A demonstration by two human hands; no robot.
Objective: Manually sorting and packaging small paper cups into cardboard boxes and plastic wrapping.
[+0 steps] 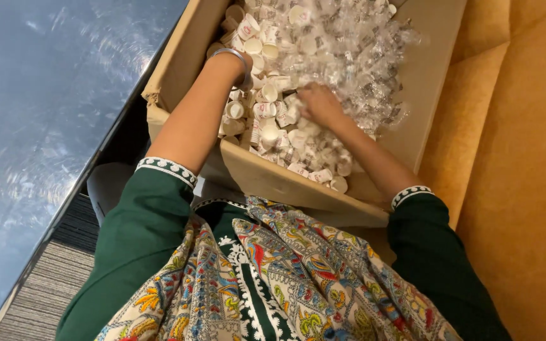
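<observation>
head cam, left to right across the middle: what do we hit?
Glossy dark tabletop → left hand among small white cups → right hand → clear plastic wrappers → cardboard box wall → orange cushion.

Left of my left arm I note a dark glossy table top (39, 107) with streaked reflections. Below it, by my left elbow, I see a strip of grey ribbed carpet (48, 287). To the right of my right arm, a mustard-yellow upholstered seat (526, 177) fills the frame edge. A patterned, multicoloured scarf (273, 284) drapes beneath both forearms, nearest the camera.
</observation>
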